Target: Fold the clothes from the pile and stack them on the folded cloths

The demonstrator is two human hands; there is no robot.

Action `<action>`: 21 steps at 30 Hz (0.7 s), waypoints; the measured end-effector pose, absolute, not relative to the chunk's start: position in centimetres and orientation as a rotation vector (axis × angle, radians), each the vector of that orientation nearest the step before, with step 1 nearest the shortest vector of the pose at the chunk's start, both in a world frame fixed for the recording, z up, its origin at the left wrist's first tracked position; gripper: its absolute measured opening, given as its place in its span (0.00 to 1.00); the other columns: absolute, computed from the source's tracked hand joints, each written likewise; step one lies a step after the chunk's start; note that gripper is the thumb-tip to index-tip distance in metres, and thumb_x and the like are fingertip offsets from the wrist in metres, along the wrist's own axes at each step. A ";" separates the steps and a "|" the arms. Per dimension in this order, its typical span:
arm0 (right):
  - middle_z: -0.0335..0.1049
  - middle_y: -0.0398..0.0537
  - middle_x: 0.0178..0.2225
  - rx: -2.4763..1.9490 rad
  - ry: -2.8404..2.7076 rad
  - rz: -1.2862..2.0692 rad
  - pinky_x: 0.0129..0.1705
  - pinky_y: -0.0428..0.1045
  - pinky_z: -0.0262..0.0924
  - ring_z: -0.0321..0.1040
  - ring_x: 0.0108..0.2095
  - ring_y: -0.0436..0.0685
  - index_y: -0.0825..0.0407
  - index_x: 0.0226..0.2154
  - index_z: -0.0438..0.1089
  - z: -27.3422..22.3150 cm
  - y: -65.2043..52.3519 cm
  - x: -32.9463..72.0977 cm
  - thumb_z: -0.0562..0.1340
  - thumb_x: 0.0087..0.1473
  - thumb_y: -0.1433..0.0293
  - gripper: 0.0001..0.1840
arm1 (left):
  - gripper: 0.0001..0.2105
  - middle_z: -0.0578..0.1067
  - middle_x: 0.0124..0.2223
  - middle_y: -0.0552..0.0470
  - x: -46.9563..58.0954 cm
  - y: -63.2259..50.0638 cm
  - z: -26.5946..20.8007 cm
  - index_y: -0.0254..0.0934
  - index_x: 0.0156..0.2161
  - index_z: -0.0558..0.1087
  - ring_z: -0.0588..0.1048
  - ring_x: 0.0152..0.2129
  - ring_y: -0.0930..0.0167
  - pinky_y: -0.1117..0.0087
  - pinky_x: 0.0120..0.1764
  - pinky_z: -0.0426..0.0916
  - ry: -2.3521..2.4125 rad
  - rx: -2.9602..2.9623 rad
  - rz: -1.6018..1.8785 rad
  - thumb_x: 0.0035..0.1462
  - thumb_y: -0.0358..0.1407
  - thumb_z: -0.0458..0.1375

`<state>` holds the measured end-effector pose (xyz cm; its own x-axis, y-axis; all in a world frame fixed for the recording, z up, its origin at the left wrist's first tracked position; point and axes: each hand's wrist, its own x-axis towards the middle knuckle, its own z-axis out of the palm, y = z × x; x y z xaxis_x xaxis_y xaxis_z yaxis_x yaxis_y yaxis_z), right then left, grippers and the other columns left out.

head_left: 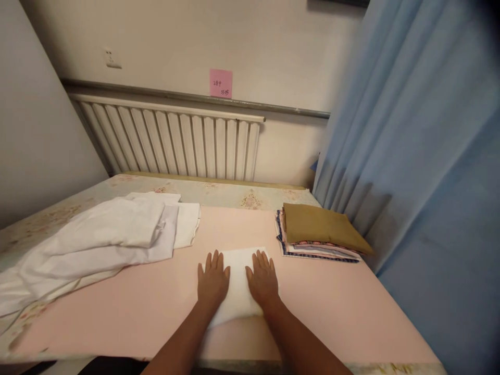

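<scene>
A folded white cloth (238, 281) lies flat on the pink sheet in front of me. My left hand (213, 278) rests palm down on its left side, fingers stretched out. On the right side of the same cloth, my right hand (262, 276) is laid flat too, with its fingers extended. The middle of the cloth shows between the two hands, and parts of both side edges are hidden under them.
Loose white cloths (117, 229) are heaped at the left. At the right stands a stack of folded fabrics with a mustard-brown cloth (320, 224) on top, close to a blue curtain (390, 182). Behind the pink sheet (156, 307) is a radiator (175, 138).
</scene>
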<state>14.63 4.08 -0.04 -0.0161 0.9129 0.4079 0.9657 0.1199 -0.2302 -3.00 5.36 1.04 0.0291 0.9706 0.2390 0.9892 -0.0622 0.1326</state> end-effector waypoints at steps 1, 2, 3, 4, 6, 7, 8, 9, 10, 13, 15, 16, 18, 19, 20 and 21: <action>0.55 0.59 0.64 -1.815 -1.948 -0.160 0.66 0.62 0.38 0.45 0.67 0.63 0.57 0.61 0.61 0.0 4.1 14.6 0.49 0.65 0.62 0.26 | 0.25 0.56 0.68 0.44 -3.0 5.8 1.3 0.36 0.64 0.59 0.51 0.66 0.57 0.45 0.62 0.46 -2.098 -2.202 -0.388 0.65 0.41 0.41; 0.55 0.59 0.64 -1.816 -1.947 -0.165 0.66 0.62 0.38 0.45 0.67 0.63 0.57 0.60 0.61 0.0 4.1 14.5 0.49 0.65 0.62 0.26 | 0.25 0.57 0.68 0.43 -3.1 6.4 1.7 0.35 0.64 0.60 0.52 0.65 0.57 0.44 0.62 0.46 -2.087 -2.211 -0.366 0.65 0.41 0.41; 0.54 0.59 0.64 -1.820 -1.945 -0.169 0.66 0.62 0.38 0.45 0.67 0.63 0.57 0.60 0.61 0.0 4.1 14.5 0.49 0.65 0.62 0.26 | 0.24 0.59 0.67 0.41 -3.2 6.9 2.1 0.35 0.63 0.61 0.53 0.65 0.56 0.45 0.62 0.46 -2.066 -2.230 -0.345 0.65 0.40 0.41; 0.54 0.59 0.64 -1.824 -1.943 -0.169 0.66 0.63 0.38 0.45 0.67 0.63 0.58 0.60 0.61 0.1 4.1 14.5 0.49 0.65 0.62 0.26 | 0.23 0.61 0.66 0.40 -3.3 7.5 2.5 0.34 0.62 0.62 0.54 0.64 0.56 0.45 0.61 0.47 -2.036 -2.257 -0.325 0.65 0.39 0.41; 0.54 0.59 0.64 -1.836 -1.936 -0.160 0.66 0.62 0.38 0.44 0.67 0.63 0.57 0.61 0.61 0.1 4.2 14.4 0.49 0.65 0.62 0.26 | 0.21 0.68 0.60 0.38 -3.6 8.6 3.5 0.34 0.58 0.66 0.61 0.60 0.58 0.47 0.61 0.47 -1.977 -2.315 -0.295 0.66 0.37 0.41; 0.54 0.58 0.64 -1.840 -1.933 -0.152 0.66 0.62 0.38 0.44 0.67 0.63 0.57 0.61 0.61 0.1 4.2 14.4 0.49 0.65 0.62 0.26 | 0.19 0.72 0.56 0.39 -3.7 9.2 4.0 0.34 0.55 0.68 0.65 0.56 0.59 0.49 0.60 0.47 -1.954 -2.340 -0.286 0.66 0.36 0.41; 0.54 0.58 0.64 -1.843 -1.933 -0.146 0.66 0.62 0.38 0.44 0.67 0.63 0.57 0.61 0.61 0.1 4.2 14.4 0.49 0.65 0.61 0.27 | 0.18 0.75 0.51 0.40 -3.9 9.7 4.5 0.34 0.52 0.70 0.69 0.52 0.61 0.50 0.60 0.48 -1.938 -2.359 -0.278 0.66 0.36 0.41; 0.54 0.58 0.64 -1.844 -1.933 -0.142 0.66 0.62 0.38 0.44 0.67 0.62 0.57 0.61 0.60 0.2 4.2 14.4 0.50 0.65 0.61 0.26 | 0.18 0.76 0.48 0.40 -4.0 10.2 4.9 0.35 0.49 0.71 0.71 0.49 0.62 0.52 0.59 0.49 -1.929 -2.375 -0.271 0.66 0.36 0.41; 0.54 0.57 0.64 -1.844 -1.935 -0.143 0.66 0.61 0.38 0.44 0.67 0.62 0.56 0.61 0.60 0.2 4.2 14.4 0.50 0.65 0.61 0.26 | 0.18 0.76 0.45 0.41 -4.1 10.6 5.2 0.34 0.46 0.72 0.72 0.46 0.62 0.53 0.58 0.52 -1.925 -2.387 -0.262 0.66 0.36 0.41; 0.54 0.58 0.65 -1.842 -1.934 -0.158 0.66 0.61 0.38 0.43 0.67 0.62 0.56 0.61 0.60 0.2 4.2 14.4 0.50 0.65 0.62 0.26 | 0.19 0.76 0.44 0.40 -4.3 11.7 5.9 0.34 0.42 0.73 0.72 0.45 0.61 0.57 0.51 0.58 -1.921 -2.424 -0.220 0.66 0.39 0.42; 0.53 0.58 0.65 -1.837 -1.931 -0.158 0.66 0.61 0.38 0.44 0.67 0.62 0.56 0.61 0.61 0.1 4.2 14.4 0.50 0.65 0.61 0.26 | 0.20 0.77 0.43 0.40 -4.4 12.1 6.2 0.34 0.41 0.73 0.73 0.43 0.60 0.58 0.47 0.61 -1.935 -2.445 -0.183 0.66 0.41 0.42; 0.53 0.58 0.65 -1.834 -1.930 -0.154 0.66 0.62 0.38 0.44 0.67 0.63 0.57 0.61 0.61 0.1 4.2 14.5 0.50 0.65 0.61 0.27 | 0.20 0.77 0.42 0.40 -4.4 12.3 6.3 0.34 0.41 0.73 0.74 0.42 0.60 0.59 0.46 0.61 -1.949 -2.451 -0.163 0.66 0.42 0.41; 0.53 0.58 0.65 -1.830 -1.931 -0.149 0.66 0.62 0.38 0.44 0.67 0.62 0.56 0.61 0.60 0.0 4.2 14.5 0.49 0.65 0.60 0.27 | 0.20 0.78 0.41 0.41 -4.6 12.5 6.3 0.34 0.42 0.73 0.76 0.39 0.61 0.61 0.42 0.63 -1.989 -2.458 -0.124 0.66 0.43 0.41; 0.53 0.57 0.65 -1.828 -1.936 -0.150 0.66 0.62 0.38 0.44 0.67 0.62 0.56 0.61 0.60 -0.1 4.2 14.5 0.49 0.65 0.60 0.27 | 0.20 0.78 0.40 0.41 -4.8 12.6 6.3 0.34 0.42 0.72 0.76 0.37 0.62 0.62 0.41 0.64 -2.011 -2.461 -0.107 0.66 0.43 0.41; 0.54 0.56 0.65 -1.828 -1.943 -0.152 0.66 0.61 0.38 0.44 0.67 0.62 0.55 0.61 0.60 -0.1 4.3 14.6 0.49 0.65 0.60 0.27 | 0.20 0.79 0.39 0.42 -5.0 12.7 6.3 0.35 0.43 0.72 0.76 0.36 0.62 0.63 0.39 0.64 -2.030 -2.466 -0.094 0.66 0.44 0.41; 0.54 0.56 0.65 -1.829 -1.951 -0.154 0.66 0.61 0.38 0.43 0.67 0.61 0.55 0.61 0.60 -0.2 4.3 14.6 0.49 0.65 0.60 0.27 | 0.20 0.79 0.39 0.44 -5.2 12.7 6.2 0.36 0.43 0.71 0.77 0.35 0.63 0.64 0.38 0.64 -2.046 -2.472 -0.085 0.66 0.44 0.41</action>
<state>14.57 4.31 -0.15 -0.0111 0.9167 0.3994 0.9680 0.1101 -0.2257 -5.20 12.71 6.18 0.1869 0.9824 -0.0029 0.9788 -0.1860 0.0862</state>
